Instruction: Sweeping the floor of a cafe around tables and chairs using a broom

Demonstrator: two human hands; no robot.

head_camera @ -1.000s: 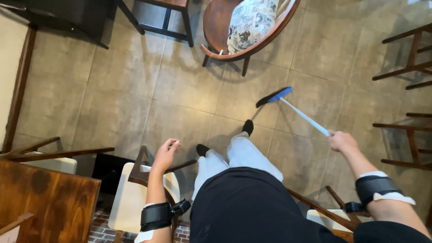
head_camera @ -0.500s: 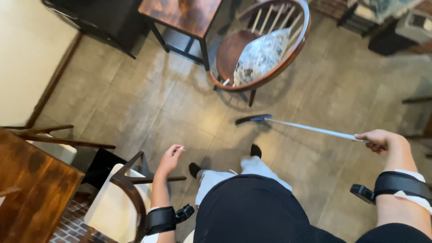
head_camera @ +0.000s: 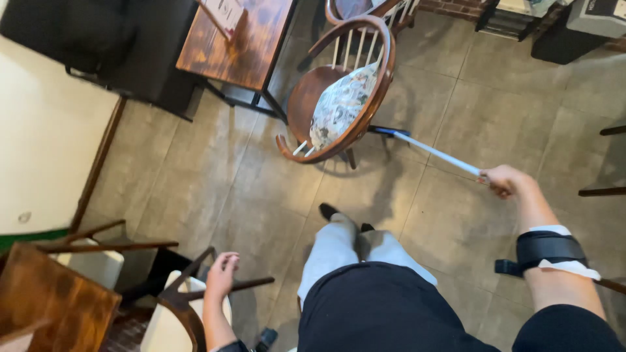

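Note:
My right hand [head_camera: 508, 180] grips the end of a long white mop handle [head_camera: 435, 152] that reaches out over the tiled floor [head_camera: 469, 117]. Its dark and blue head [head_camera: 385, 131] lies under the edge of a round wooden armchair [head_camera: 339, 98] with a patterned cushion [head_camera: 339, 104]. My left hand [head_camera: 222, 274] hangs loose with fingers apart, just above the back of a wooden chair [head_camera: 189, 293] with a pale seat. My legs in light trousers and dark shoes stand between the two hands.
A wooden table [head_camera: 241, 39] stands behind the armchair, with a dark seat [head_camera: 72, 39] to its left. Another wooden table [head_camera: 45, 306] sits at the lower left. Chair parts [head_camera: 600, 189] jut in at the right edge.
The view has moved toward the armchair and table. The mop head has slid forward to the armchair's base. My left hand stays near the chair back.

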